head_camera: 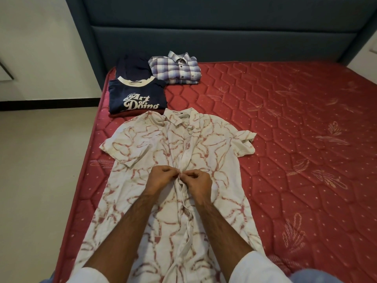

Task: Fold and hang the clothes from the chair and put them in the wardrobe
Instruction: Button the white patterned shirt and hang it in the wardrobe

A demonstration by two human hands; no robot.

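- The left hand (161,177) sits on the middle of the white short-sleeved shirt with a red marbled print (142,152), its fingers curled tight, fingertips and thumb pinching the front placket at about the shirt's mid-height.
- The right hand (199,183) mirrors it from the other side, fingers likewise curled in and pinching the same strip of placket; the two sets of fingertips meet, touching or nearly so, at one spot on the button line.
- Neither hand is spread at all: both are closed down to a small fingertip pinch, knuckles raised, wrists resting low over the cloth. Whether a button lies between the fingers is too small to tell.
- The printed shirt lies flat and face up on the red quilted mattress (285,139), collar toward the headboard, both short sleeves spread to the sides, hem toward the person; above the hands the placket lies partly open.
- Just beyond the collar, near the mattress's left edge, lies a folded navy T-shirt with white lettering (136,97), resting on top of a folded dark red garment (130,115) whose edge shows beneath it.
- Behind that sits a folded dark navy garment (133,65), and beside it to the right a folded blue-and-white plaid shirt (176,69), collar up.
- A blue padded headboard (204,31) stands behind the mattress.
- White sleeves (259,268) cover the person's upper arms.
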